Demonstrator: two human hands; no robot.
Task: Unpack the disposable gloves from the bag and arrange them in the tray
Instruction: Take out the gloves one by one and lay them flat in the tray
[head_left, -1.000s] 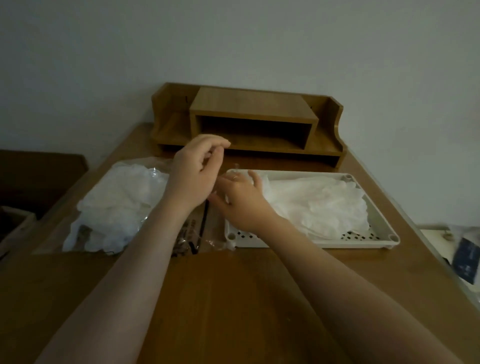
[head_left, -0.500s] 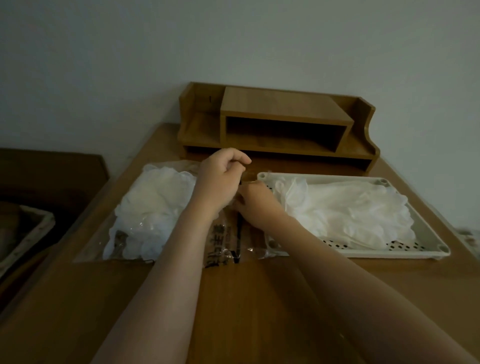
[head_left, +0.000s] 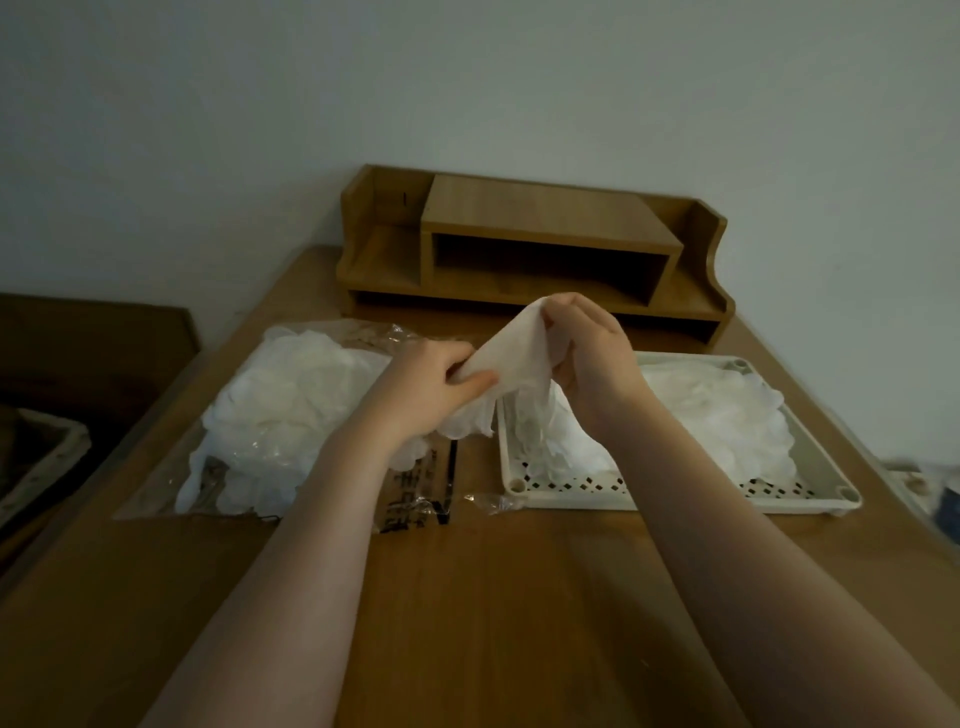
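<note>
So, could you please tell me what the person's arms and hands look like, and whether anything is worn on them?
Both forearms are bare as far as the view shows: no sleeves, watch or bracelet. The left hand and the right hand are ungloved. The light is too dim to tell whether a finger bears a ring.

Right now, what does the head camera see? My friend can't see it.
Both hands, left hand and right hand, hold one white glove up between a clear bag of gloves and a white tray with gloves in it.
</note>
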